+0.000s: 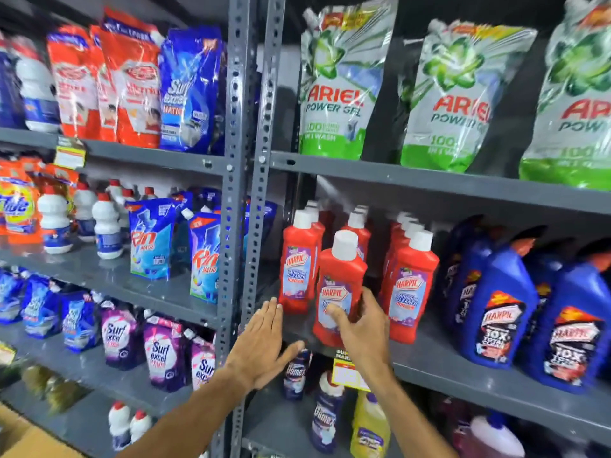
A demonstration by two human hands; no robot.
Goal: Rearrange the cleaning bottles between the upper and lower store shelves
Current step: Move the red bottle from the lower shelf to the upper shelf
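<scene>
A red Harpic bottle (340, 276) with a white cap stands at the front edge of the middle grey shelf (463, 368), and my right hand (362, 325) is wrapped around its lower half. Rows of the same red bottles stand behind it, one row on the left (297, 262) and one on the right (410, 279). My left hand (264, 342) is flat with fingers spread, held in front of the shelf edge just left of the gripped bottle, holding nothing. On the lower shelf stand purple Domex bottles (325, 414) and a yellow bottle (368, 428).
Blue Harpic bottles (499, 302) fill the right of the middle shelf. Green Ariel pouches (337, 84) line the upper shelf. A grey perforated upright (261, 180) divides the racks; the left rack holds detergent pouches and white bottles. A yellow price tag (347, 373) hangs on the shelf edge.
</scene>
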